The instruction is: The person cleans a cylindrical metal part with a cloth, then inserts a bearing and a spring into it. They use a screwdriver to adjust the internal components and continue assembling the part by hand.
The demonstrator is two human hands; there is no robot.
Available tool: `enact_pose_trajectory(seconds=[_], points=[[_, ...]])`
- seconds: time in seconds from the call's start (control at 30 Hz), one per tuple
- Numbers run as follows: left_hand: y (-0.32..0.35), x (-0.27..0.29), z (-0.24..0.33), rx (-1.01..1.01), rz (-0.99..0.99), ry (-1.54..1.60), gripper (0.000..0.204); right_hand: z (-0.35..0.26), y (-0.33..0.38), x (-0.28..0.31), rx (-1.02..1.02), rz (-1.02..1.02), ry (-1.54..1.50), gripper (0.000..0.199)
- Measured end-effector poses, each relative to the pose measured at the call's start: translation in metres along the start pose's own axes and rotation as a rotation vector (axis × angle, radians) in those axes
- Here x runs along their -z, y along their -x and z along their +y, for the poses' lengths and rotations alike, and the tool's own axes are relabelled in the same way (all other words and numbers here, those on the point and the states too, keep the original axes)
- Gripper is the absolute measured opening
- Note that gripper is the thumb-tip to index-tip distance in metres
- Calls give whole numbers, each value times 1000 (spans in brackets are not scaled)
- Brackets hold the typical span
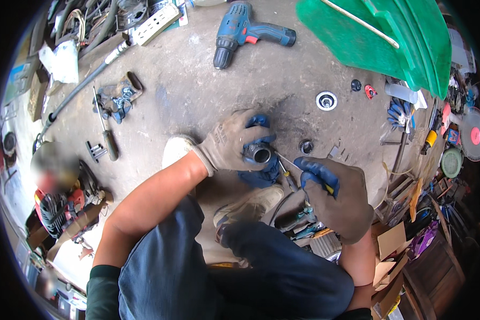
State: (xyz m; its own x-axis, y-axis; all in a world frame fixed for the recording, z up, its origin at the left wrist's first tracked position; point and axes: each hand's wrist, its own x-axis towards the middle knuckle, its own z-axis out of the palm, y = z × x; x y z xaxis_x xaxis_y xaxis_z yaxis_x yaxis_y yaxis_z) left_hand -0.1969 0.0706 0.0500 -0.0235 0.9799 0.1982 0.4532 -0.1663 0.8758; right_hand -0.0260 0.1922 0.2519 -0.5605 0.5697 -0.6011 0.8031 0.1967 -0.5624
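Note:
My gloved left hand (240,140) is closed round a black, hollow cylindrical part (261,155), its round opening facing up toward me. In my gloved right hand (337,194) is a screwdriver (289,161); its thin shaft points left toward the cylinder, and a bit of yellow handle shows between the fingers. Whether the tip touches the cylinder I cannot tell. A dark blue cloth or glove (261,177) lies under the left hand. Beside it on the floor rests a second screwdriver (290,180). A small black toothed part (305,146) sits between and beyond my hands.
A blue cordless drill (240,33) lies at the far side, beside a green plastic sheet-like piece (378,42). A white-rimmed gear (326,101), a black cap (356,85) and a red part (370,92) lie right. At left are a screwdriver (110,140) and gloves (120,101). Clutter lines both sides.

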Motion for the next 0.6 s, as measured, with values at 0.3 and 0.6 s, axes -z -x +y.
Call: enact_pose_trajectory(seconds=[0.3, 0.6], points=[[3, 3, -2, -24, 16, -36, 60, 2, -15, -12, 82, -54, -48, 26], [4, 3, -2, -38, 5, 15, 53, -21, -19, -20, 110, -63, 180, 12]])
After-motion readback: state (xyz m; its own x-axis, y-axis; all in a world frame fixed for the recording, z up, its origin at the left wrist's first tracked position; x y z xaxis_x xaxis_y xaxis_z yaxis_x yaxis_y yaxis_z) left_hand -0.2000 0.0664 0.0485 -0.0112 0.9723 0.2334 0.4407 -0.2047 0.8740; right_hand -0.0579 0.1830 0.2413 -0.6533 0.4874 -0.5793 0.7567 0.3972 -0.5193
